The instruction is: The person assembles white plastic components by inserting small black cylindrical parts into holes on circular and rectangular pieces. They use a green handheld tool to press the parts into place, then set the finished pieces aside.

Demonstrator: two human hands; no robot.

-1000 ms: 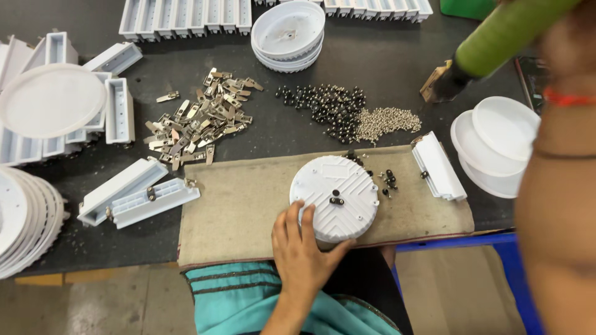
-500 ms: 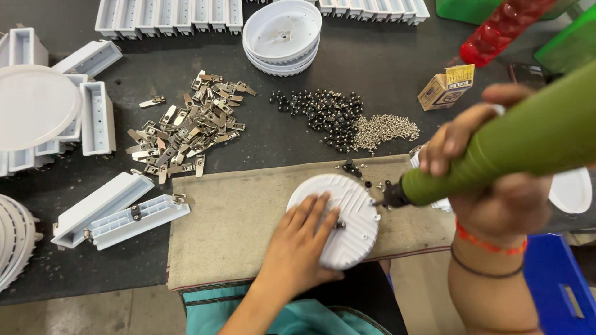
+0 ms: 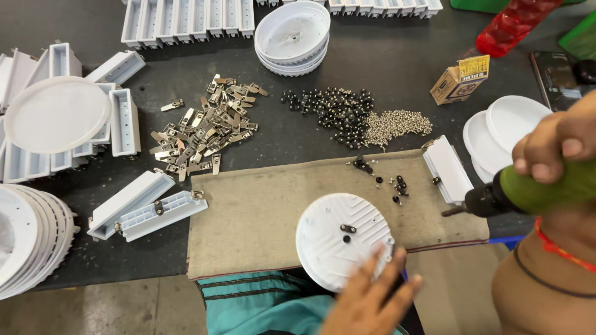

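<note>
Dark and crowded, the worktop (image 3: 372, 56) has a brown cloth mat (image 3: 261, 217) laid along its near edge. A round white disc (image 3: 343, 239) sits on the mat near the front, partly hanging over the mat's edge. A small dark bracket (image 3: 348, 229) lies at its middle.

The left hand (image 3: 366, 298) is at the disc's near rim, fingers spread and loose, not gripping anything. It looks blurred, so I cannot tell if the fingertips really press on the disc. The right hand (image 3: 555, 149) is clenched around a green power screwdriver (image 3: 528, 189). The tool's dark tip points left, off to the right of the disc and not touching it.

A few black screws (image 3: 397, 185) lie loose on the mat, just past the disc. Behind the mat are a heap of black screws (image 3: 332, 111), a heap of silver screws (image 3: 397, 124) and a pile of metal clips (image 3: 205, 130). White round covers (image 3: 506, 133) are stacked at the right, and long white housings (image 3: 146, 201) lie at the left.

To do this well, I think the flat hand should hold the disc still so it cannot spin. The tool tip should stand straight over the screw, not tilted, before pushing down.
</note>
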